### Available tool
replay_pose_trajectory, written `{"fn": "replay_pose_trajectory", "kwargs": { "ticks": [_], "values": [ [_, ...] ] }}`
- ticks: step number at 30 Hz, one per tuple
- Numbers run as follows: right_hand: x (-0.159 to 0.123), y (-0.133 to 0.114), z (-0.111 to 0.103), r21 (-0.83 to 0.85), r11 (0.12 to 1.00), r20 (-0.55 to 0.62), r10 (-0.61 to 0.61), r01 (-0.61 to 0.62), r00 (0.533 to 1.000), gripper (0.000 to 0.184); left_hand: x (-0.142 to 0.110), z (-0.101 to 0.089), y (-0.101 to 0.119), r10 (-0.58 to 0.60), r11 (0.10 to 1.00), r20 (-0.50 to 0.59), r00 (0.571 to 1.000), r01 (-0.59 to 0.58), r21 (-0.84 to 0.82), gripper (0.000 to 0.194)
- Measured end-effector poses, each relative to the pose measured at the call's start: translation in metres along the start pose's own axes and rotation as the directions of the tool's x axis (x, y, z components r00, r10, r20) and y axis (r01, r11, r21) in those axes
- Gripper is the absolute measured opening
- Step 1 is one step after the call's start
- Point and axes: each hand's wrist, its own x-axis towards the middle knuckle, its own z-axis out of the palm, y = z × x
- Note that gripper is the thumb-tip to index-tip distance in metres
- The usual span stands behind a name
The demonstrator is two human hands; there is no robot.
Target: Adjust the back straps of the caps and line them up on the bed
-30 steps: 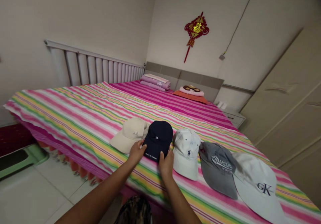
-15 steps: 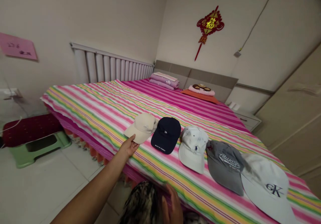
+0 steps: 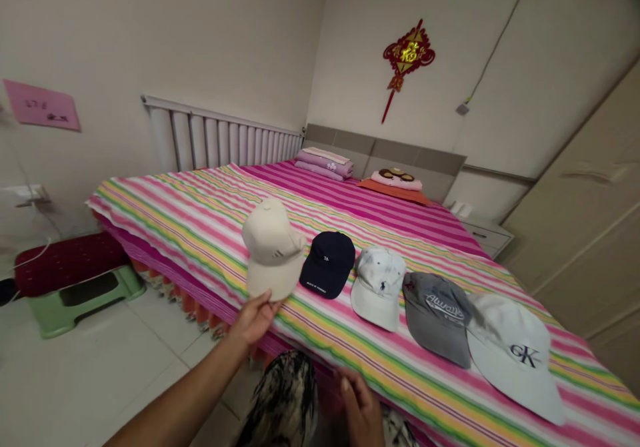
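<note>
Holding one beige cap, four caps on bedspread

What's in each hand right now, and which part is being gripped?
The left hand holds the beige cap by its lower edge. The right hand holds nothing that can be seen.

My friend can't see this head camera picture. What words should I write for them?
A person's left hand holds up a cream baseball cap above a striped pink bed. Four more caps lie beside it: a navy cap, a white cap, a grey cap and a white CK cap. The right hand is low by the bed's edge.
</note>
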Motion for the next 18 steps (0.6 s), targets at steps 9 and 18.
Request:
{"fn": "replay_pose_trajectory", "kwargs": {
  "ticks": [9, 18],
  "values": [
    [0.003, -0.081, -0.005, 0.55, 0.792, 0.35, 0.069, -0.264, 0.934, 0.049, -0.114, -0.058, -0.082, -0.476, 0.878, 0.25, 0.843, 0.441, 0.185, 0.05],
    [-0.028, -0.089, -0.032, 0.685, 0.683, 0.268, 0.089, -0.255, 0.959, 0.073, -0.092, -0.049, -0.048, -0.58, 0.814, 0.369, 0.726, 0.536, 0.225, 0.038]
  ]
}}
